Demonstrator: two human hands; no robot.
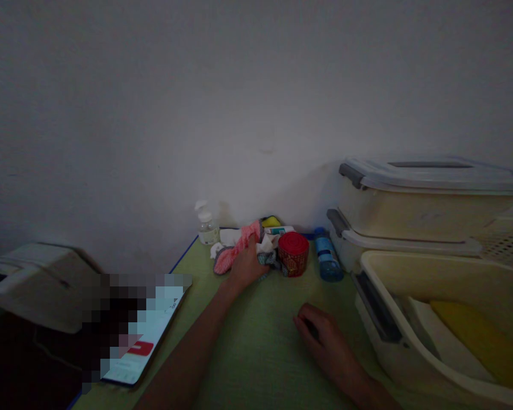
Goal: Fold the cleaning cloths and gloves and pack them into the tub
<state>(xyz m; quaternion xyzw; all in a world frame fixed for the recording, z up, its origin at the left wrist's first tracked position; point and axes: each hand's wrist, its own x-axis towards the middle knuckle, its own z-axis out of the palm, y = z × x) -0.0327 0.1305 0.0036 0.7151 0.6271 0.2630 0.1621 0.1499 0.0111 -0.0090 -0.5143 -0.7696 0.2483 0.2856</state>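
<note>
- Background: plain grey wall (154, 125), dimly lit, behind a blue-edged green tabletop (256, 353).
- Left hand (245, 265): extended toward the far side of the tabletop, back of the hand upward. Thumb and fingers spread apart, with fingers over and against the dark-edged pink cloth (226, 260) and thumb out to the right, at the grey patterned fabric (273, 260). Underside hidden from the head view.
- Right hand (320, 336): loosely curled above or on the nearer part of the tabletop, left of the open bin (378, 364). Dark gap between thumb and index finger; cannot tell from this angle whether fully closed.
- Pink cloth: located at the far side, partly under the left hand, between the pump bottle (208, 228) and the red roll (293, 254). Elongated in form. Long axis slanted from near left to far right; rounded end toward near left, opposite end toward the wall.
- Red roll: upright, spiral end upward, just right of the grey patterned fabric.
- Behind the fabric: white tube (280, 230), laid crosswise, and yellow item (271, 221), near the wall.
- Right of the red roll: blue bottle (328, 256), beside the stacked lidded boxes (414, 213).
- Left edge of the tabletop: lit screen (154, 324), partly pixelated.
</note>
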